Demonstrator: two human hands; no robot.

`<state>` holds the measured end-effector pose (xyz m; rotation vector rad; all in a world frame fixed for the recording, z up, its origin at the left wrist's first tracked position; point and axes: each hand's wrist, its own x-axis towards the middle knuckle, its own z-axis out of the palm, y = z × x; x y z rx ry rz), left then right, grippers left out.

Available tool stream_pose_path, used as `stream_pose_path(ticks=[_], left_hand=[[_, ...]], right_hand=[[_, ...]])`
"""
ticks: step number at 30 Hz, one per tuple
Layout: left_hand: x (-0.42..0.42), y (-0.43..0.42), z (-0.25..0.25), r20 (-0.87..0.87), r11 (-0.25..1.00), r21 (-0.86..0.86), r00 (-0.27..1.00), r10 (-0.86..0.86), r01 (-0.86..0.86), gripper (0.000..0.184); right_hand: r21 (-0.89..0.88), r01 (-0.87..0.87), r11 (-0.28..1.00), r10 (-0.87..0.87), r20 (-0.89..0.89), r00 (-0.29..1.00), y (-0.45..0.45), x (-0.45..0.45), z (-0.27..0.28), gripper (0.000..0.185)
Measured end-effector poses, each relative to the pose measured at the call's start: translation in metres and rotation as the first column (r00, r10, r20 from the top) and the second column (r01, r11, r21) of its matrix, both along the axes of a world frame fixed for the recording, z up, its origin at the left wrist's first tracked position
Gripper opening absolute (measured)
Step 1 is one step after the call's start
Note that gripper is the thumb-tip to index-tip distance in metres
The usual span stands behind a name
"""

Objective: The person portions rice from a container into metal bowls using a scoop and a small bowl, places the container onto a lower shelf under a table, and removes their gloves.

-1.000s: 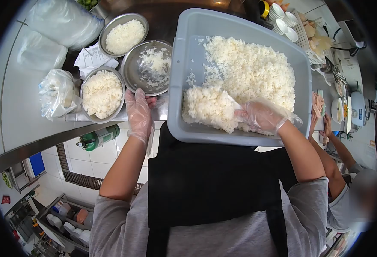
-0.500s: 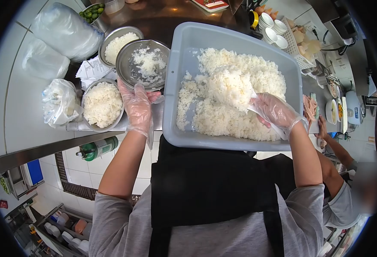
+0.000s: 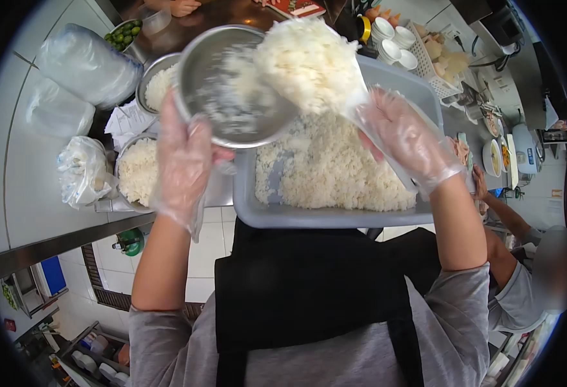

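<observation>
My left hand (image 3: pixel 183 158), in a clear plastic glove, grips the near-left rim of a metal bowl (image 3: pixel 196 58) that is lifted and has some rice inside. My gloved right hand (image 3: pixel 403 135) is closed round a white scoop (image 3: pixel 359 97). A big mound of rice (image 3: pixel 309 61) on the scoop hangs at the bowl's right edge, slightly blurred. Below lies the grey tub (image 3: pixel 316 218) with loose rice (image 3: pixel 348 168) in it. Left of the lifted bowl are two more rice-filled bowls; my left hand partly covers the nearer bowl's rice (image 3: pixel 138 171).
Plastic bags (image 3: pixel 87 64) and paper slips (image 3: pixel 129 122) lie at the left, near a container of green fruit (image 3: pixel 123 33). White cups (image 3: pixel 387 39) and a white basket (image 3: pixel 435 64) stand at the back right. Another person (image 3: pixel 522 277) is at the right; other hands show at the top.
My left hand has raised the metal bowl off the counter. My right hand has carried the loaded scoop up from the tub and leftward to the bowl.
</observation>
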<state>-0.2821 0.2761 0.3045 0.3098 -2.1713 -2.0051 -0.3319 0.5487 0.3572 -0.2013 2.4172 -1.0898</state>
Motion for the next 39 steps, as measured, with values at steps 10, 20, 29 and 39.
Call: stream_pose_path(ticks=[10,20,29,39], left_hand=[[0.0,0.005,-0.049,0.126,0.963,0.266,0.988,-0.089,0.053,0.055],[0.013,-0.022,-0.056,0.152,0.958,0.229,0.979,0.139,-0.172,0.052],[0.021,-0.027,-0.058,0.095,0.966,0.209,0.986,0.134,-0.151,0.053],[0.029,-0.024,-0.073,0.078,0.965,0.188,0.982,0.172,-0.184,0.051]], right_hand=[[0.47,0.181,0.864,0.033,-0.411,0.911,0.014,-0.009,-0.029,0.031],[0.851,-0.129,0.508,0.44,-0.128,0.889,0.027,0.03,-0.076,0.023],[0.993,-0.066,0.097,0.961,-0.076,0.267,0.034,0.053,-0.058,0.025],[0.708,-0.351,0.613,0.452,0.05,0.89,0.005,0.054,-0.067,0.03]])
